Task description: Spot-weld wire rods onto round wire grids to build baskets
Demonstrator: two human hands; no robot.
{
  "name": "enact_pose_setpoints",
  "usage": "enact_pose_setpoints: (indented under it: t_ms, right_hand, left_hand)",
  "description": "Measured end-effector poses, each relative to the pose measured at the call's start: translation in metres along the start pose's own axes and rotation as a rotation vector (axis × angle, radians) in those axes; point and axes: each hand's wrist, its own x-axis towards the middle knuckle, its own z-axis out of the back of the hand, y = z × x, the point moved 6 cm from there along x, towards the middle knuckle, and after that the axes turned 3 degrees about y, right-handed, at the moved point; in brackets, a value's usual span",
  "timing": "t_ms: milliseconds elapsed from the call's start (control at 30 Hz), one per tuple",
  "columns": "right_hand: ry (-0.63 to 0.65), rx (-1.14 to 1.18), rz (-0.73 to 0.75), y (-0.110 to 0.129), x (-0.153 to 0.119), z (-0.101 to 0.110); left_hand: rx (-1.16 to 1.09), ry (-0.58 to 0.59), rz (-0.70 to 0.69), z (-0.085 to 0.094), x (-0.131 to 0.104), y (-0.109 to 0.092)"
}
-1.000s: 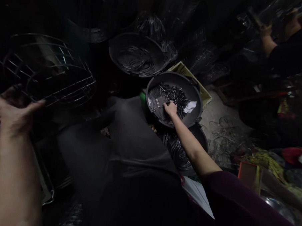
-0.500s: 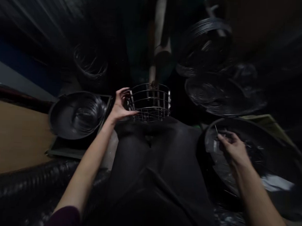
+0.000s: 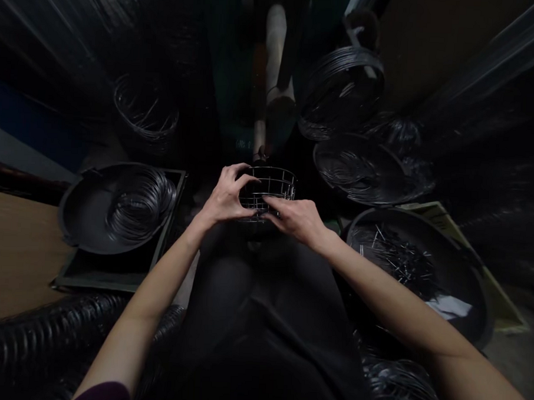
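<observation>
A round wire basket (image 3: 272,179) sits in front of a machine, just past my lap. My left hand (image 3: 227,195) is curled around its left side, with the thumb low and the fingers over the upper rings. At the basket's near right side, my right hand (image 3: 297,219) has its thumb and fingers pinched together against the wires. The thin wire rod it carried a moment earlier is not distinct now, being hidden by the fingers. To the right, a large dark pan (image 3: 479,292) holds a heap of short wire rods (image 3: 401,256) and a white paper.
A pan (image 3: 84,215) with wire rings stands in a crate at left. Behind the basket is a machine with a pale cylindrical arm (image 3: 276,41). More wire rings (image 3: 343,73) hang at the back right, above another pan (image 3: 361,169). Stacked rings lie lower left.
My right hand has moved left from the rod pan to the basket. The left hand stays on the basket, its fingers now further over the near side. The view has shifted slightly.
</observation>
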Motion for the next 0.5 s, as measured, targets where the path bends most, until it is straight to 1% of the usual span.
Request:
enact_pose_setpoints:
  t_ms: [67,167,367,500]
  right_hand:
    - [0.024,-0.120,0.059,0.006,0.001,-0.002]
    - [-0.011,-0.208,0.099,0.006,0.008,0.003]
    - [-0.091,-0.269,0.138,-0.005,0.022,0.014]
    - [-0.111,-0.280,0.145,-0.009,0.028,0.017]
  left_hand:
    - [-0.025,-0.017,0.034,0.002,0.000,0.005]
    - [-0.065,-0.044,0.053,0.005,0.004,0.011]
    - [-0.097,-0.076,0.053,0.007,0.021,0.017]
    - [-0.102,-0.076,0.059,0.007,0.029,0.023]
